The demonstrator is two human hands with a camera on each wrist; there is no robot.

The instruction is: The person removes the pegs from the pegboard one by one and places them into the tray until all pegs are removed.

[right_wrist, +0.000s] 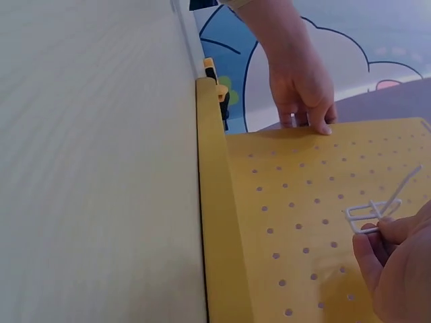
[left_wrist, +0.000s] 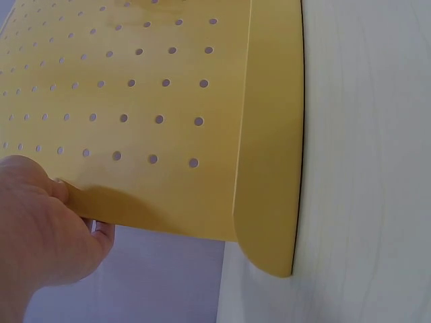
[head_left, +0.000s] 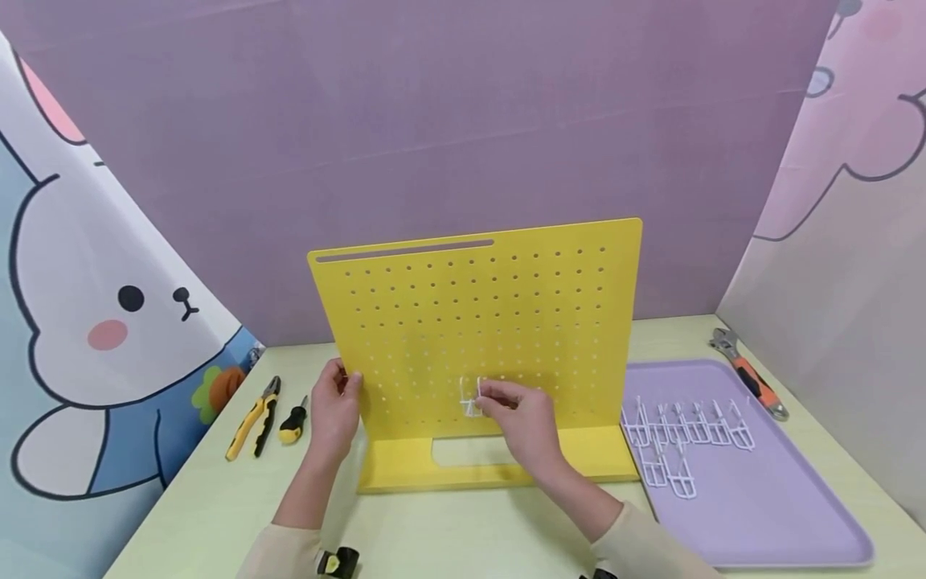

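Note:
A yellow pegboard (head_left: 477,322) with rows of small holes stands upright on its own base on the table. My left hand (head_left: 336,410) grips its left edge, thumb on the front face and fingers behind, as the left wrist view shows. Between thumb and fingers, my right hand (head_left: 524,422) pinches a white wire hook (right_wrist: 367,214) in front of the lower middle of the board. In the right wrist view the hook's long prong sticks out away from the fingers, and its looped frame is close to the holes.
A purple tray (head_left: 760,523) at the right carries several white wire hooks (head_left: 698,434). Beyond its right edge lies an adjustable wrench (head_left: 752,376). Pliers (head_left: 255,418) and a short screwdriver (head_left: 292,424) lie left of the board. A purple wall (head_left: 463,121) rises behind.

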